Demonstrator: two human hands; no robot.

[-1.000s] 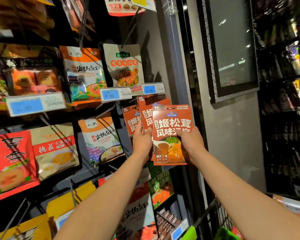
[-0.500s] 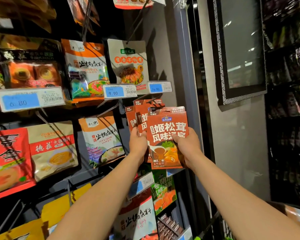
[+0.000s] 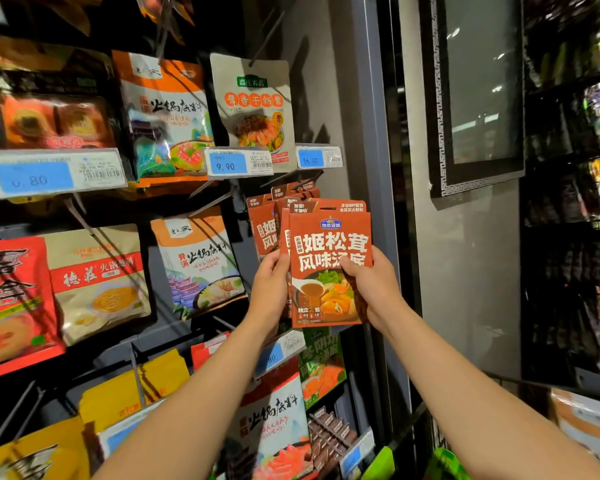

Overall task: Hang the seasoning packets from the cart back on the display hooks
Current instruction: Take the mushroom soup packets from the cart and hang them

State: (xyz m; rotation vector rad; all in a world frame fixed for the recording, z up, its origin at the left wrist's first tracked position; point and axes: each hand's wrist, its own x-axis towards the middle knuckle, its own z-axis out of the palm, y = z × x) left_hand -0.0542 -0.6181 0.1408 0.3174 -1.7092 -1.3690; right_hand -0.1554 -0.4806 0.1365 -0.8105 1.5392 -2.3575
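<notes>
Right of red packets (image 3: 329, 268): bare grey upright (image 3: 371, 133), passable. Left: hanging soup pouch (image 3: 198, 261). Above: price tags (image 3: 318, 156) crowd the hook.

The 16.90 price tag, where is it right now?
Head view, centre: the 16.90 price tag sits right of the 9.90 tag, just above the brown-red packets both hands hold.

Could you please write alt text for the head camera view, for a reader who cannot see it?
Two bare hands hold a red-brown seasoning packet up to a store display, the left hand at its left edge, the right hand at its right. Matching packets hang just behind it, below a blue price tag; other hanging pouches fill the rack to the left.
</notes>
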